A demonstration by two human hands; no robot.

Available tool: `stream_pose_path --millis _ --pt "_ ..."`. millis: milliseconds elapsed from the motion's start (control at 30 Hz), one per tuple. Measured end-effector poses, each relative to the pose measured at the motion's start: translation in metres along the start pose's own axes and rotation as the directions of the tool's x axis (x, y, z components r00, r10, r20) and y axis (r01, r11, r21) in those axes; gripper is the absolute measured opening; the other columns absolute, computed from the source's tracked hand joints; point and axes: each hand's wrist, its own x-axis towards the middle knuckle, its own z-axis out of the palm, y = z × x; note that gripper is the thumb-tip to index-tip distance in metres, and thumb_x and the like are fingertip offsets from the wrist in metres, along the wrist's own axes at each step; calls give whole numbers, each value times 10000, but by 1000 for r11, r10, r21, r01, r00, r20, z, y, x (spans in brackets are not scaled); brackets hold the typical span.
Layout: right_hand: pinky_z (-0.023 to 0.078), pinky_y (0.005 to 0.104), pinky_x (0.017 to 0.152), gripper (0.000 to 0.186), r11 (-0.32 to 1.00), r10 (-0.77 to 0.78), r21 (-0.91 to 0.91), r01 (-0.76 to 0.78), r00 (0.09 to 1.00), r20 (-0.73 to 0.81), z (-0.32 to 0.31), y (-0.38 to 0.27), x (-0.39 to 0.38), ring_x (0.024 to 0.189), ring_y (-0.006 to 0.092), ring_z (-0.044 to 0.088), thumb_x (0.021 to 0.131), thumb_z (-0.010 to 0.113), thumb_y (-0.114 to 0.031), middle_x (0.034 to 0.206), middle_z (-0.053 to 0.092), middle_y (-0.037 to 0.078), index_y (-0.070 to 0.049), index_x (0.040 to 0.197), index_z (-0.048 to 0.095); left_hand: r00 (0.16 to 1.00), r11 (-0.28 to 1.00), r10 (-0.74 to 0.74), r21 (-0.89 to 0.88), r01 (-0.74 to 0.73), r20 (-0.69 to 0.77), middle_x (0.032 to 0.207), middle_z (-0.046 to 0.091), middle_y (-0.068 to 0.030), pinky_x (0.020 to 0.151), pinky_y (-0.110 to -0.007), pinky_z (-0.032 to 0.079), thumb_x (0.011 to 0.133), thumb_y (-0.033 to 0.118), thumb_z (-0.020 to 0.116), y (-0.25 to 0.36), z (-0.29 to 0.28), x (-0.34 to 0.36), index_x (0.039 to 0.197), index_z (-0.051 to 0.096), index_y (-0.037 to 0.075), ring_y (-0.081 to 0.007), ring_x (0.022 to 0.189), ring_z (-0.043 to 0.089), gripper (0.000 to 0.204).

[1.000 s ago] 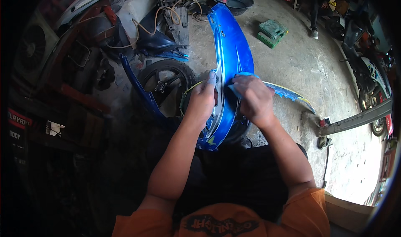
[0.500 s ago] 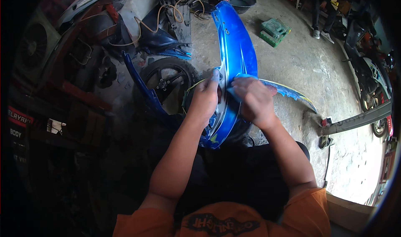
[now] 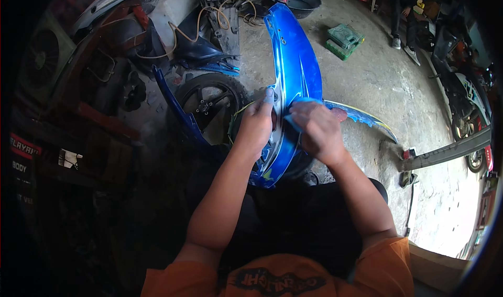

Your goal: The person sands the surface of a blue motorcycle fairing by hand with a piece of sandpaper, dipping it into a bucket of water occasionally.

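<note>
A long, glossy blue motorcycle body panel (image 3: 298,56) stretches away from me over my lap. My left hand (image 3: 255,129) is closed on its left edge, thumb lying along the rim. Against the panel's middle, my right hand (image 3: 320,134) presses a light blue cloth (image 3: 310,101), mostly covered by slightly blurred fingers. A second blue panel with a yellowish edge (image 3: 367,121) extends to the right behind that hand.
A spoked black wheel (image 3: 230,90) and a curved dark blue panel (image 3: 175,100) lie on the left. Farther off are a green case (image 3: 344,37) and a black basin (image 3: 306,2). A person (image 3: 403,19) is at upper right, near parked motorcycles (image 3: 463,95).
My right hand and the cloth have shifted slightly on the panel, so more of the cloth shows. My left hand keeps its hold. The person's feet at upper right have moved.
</note>
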Motion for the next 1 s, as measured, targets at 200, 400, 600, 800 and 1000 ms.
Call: stream_pose_path --millis 200,400,600,800,1000 --pt "611 464 906 368 999 -53 3 53 998 29 9 -17 -3 1062 377 750 736 717 -7 1106 749 179 16 1101 677 999 999 36 10 -36 8 744 492 55 654 -289 363 1151 535 522 -2 -2 0 935 699 62 -71 706 421 550" --pt "624 495 894 364 1000 -2 1 2 1000 -7 7 -15 -2 1066 409 767 728 705 98 1110 761 207 33 1083 661 1000 999 17 39 -17 -7 826 583 28 730 -286 426 1153 535 517 5 3 -7 1052 733 29 -80 783 485 559" --pt "620 452 947 314 997 44 -54 -47 998 -50 5 -2 -2 1103 372 754 744 748 -12 1123 751 174 14 1053 694 1000 1000 6 30 -6 26 924 650 -17 853 -294 474 1153 530 518 -3 -3 -1 1188 748 -6 -108 879 541 584" --pt "625 483 917 392 1000 6 13 -6 1000 -9 2 -2 0 1067 406 769 703 713 104 1107 761 207 29 1085 664 1000 998 2 69 -3 20 853 602 9 775 -298 445 1151 524 527 -1 0 0 1076 737 8 -103 817 508 563" --pt "630 491 878 393 999 -27 27 27 1000 -15 5 -11 0 1039 412 772 709 710 118 1108 765 208 37 1089 651 1000 1000 8 2 -8 13 780 537 38 698 -296 396 1151 520 528 -2 -3 1 929 695 54 -85 747 465 543"
